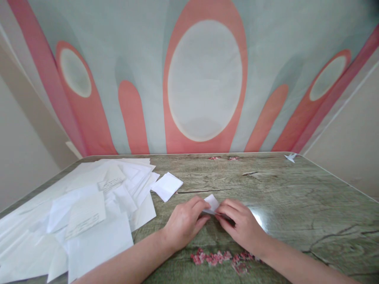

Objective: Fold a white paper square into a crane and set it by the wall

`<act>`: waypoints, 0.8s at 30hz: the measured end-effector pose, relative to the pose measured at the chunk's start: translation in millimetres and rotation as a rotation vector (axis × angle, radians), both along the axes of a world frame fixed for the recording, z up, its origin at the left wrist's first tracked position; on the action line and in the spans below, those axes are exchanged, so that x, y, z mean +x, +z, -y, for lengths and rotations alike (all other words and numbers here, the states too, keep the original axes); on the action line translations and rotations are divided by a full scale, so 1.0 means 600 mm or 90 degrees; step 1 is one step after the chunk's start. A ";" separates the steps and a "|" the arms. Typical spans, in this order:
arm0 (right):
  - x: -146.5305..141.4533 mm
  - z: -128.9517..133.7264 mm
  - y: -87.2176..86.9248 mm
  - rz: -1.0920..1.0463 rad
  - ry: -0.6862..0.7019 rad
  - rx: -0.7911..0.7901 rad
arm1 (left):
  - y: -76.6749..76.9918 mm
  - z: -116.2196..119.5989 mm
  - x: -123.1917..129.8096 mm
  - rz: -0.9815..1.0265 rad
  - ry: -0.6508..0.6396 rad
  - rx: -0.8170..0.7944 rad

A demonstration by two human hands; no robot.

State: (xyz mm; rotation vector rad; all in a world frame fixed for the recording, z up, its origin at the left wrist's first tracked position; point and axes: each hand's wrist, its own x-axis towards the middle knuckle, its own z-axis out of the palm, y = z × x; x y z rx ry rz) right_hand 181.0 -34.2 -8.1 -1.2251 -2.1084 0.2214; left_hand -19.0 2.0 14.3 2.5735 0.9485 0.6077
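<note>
A small folded piece of white paper (212,202) is held between both hands, just above the wood-patterned table (284,189). My left hand (186,221) pinches its left side, thumb below and fingers on top. My right hand (241,221) is closed on its right edge and lower corner, with the fingertips close together. Part of the paper is hidden behind the fingers. Beyond my left hand lies a small stack of white paper squares (167,186).
Many loose white sheets (100,244) cover the table's left side, reaching near my left forearm. A small folded white paper figure (290,157) sits at the far right corner. Pink flower prints (214,257) mark the near tabletop. Behind stands a patterned backdrop (204,79).
</note>
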 end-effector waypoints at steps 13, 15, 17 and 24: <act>0.039 -0.006 0.008 0.012 0.114 -0.042 | -0.008 -0.012 -0.008 0.034 -0.041 -0.035; 0.042 -0.010 0.002 0.033 0.117 -0.026 | -0.007 -0.011 -0.007 0.012 -0.033 -0.013; 0.042 -0.013 -0.001 0.048 0.116 -0.009 | -0.005 -0.010 -0.006 -0.015 -0.024 0.031; 0.045 -0.015 -0.008 0.073 0.103 0.009 | -0.005 -0.007 -0.006 -0.082 -0.032 0.129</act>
